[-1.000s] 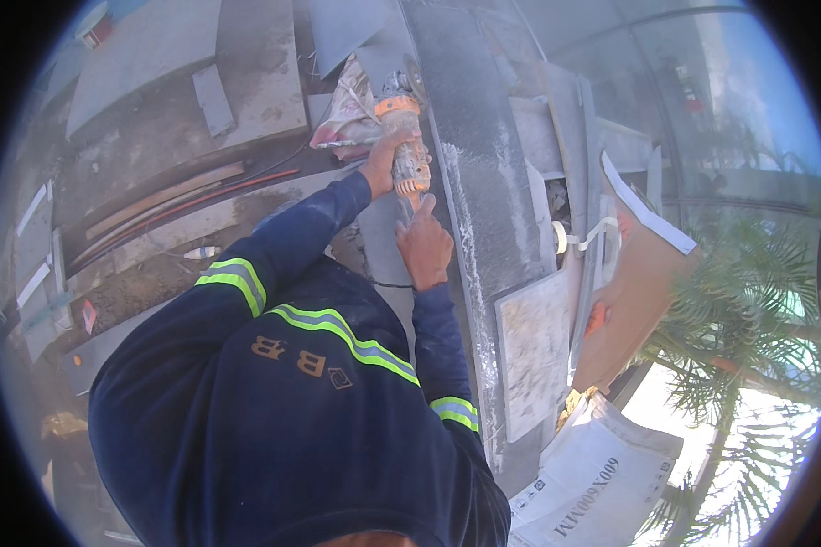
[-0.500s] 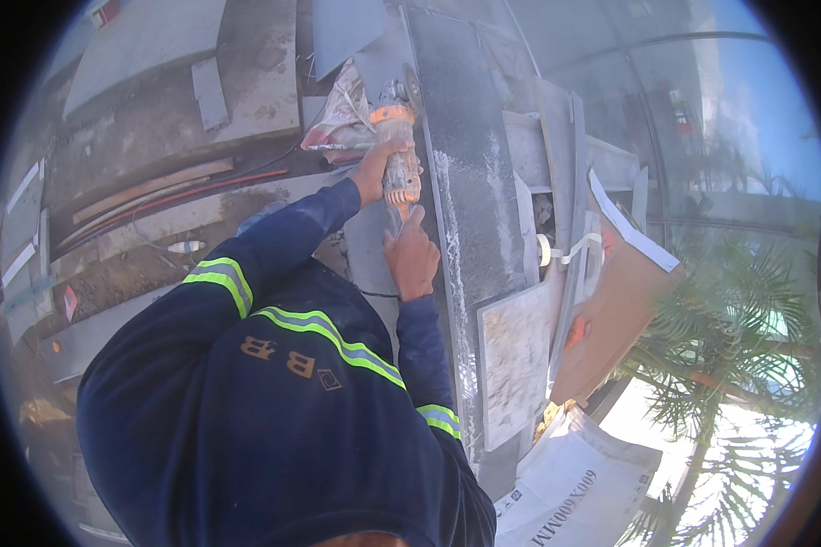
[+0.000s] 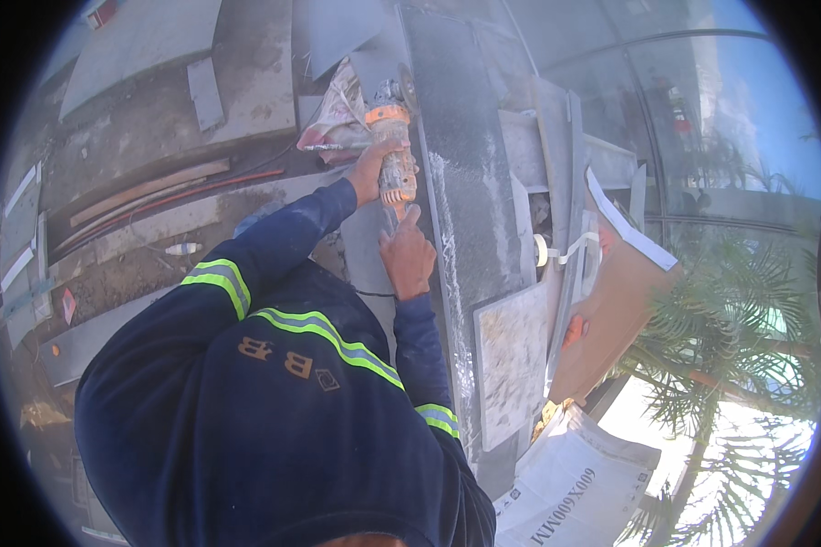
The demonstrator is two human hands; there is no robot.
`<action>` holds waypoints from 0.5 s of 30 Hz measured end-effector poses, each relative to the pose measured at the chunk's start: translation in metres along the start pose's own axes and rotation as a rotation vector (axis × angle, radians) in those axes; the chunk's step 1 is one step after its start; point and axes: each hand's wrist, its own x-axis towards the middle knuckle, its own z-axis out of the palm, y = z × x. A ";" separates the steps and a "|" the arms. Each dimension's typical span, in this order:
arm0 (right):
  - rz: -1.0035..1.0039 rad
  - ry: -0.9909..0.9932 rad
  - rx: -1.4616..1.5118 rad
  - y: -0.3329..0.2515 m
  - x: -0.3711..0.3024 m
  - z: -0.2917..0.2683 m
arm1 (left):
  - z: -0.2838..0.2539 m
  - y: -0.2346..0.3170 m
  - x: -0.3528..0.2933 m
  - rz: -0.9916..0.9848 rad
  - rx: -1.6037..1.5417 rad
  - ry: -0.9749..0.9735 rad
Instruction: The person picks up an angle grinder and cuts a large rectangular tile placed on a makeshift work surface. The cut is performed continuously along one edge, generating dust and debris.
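An orange, dust-covered angle grinder [image 3: 395, 169] is held in both my hands. My left hand [image 3: 374, 171] is wrapped round the middle of its body. My right hand [image 3: 408, 256] grips the rear end, with the index finger stretched along it. At the far end, the grinder's disc [image 3: 408, 88] stands on edge at the left edge of a long dark grey slab [image 3: 470, 146]. Whether the disc touches the slab, I cannot tell. White dust lies in a streak along the slab's left side, and haze hangs around its far end.
Left of the grinder lies a crumpled plastic bag [image 3: 337, 114]. A pale stained tile [image 3: 511, 365] rests at the slab's near right, with brown cardboard [image 3: 607, 310] beyond it. Grey offcuts [image 3: 205, 94] and wooden strips [image 3: 150, 191] lie on the dirt at left. Glass panels [image 3: 702, 128] rise at right.
The whole view has shifted slightly to the left. Both hands keep the same hold on the angle grinder, which stays at the slab's left edge.
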 end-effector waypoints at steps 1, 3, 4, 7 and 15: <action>-0.003 -0.003 0.009 0.000 0.002 0.000 | -0.001 0.000 0.002 0.003 0.001 0.008; 0.001 -0.020 0.028 -0.001 0.007 0.000 | -0.002 0.001 0.006 0.009 0.014 0.002; 0.001 -0.018 0.033 -0.002 0.009 0.000 | -0.002 0.002 0.008 0.013 0.021 -0.001; -0.005 -0.001 0.039 -0.002 0.012 0.000 | -0.004 0.004 0.014 -0.010 0.008 -0.025; -0.004 -0.013 0.034 -0.002 -0.001 -0.006 | 0.001 0.000 0.001 -0.007 -0.002 0.006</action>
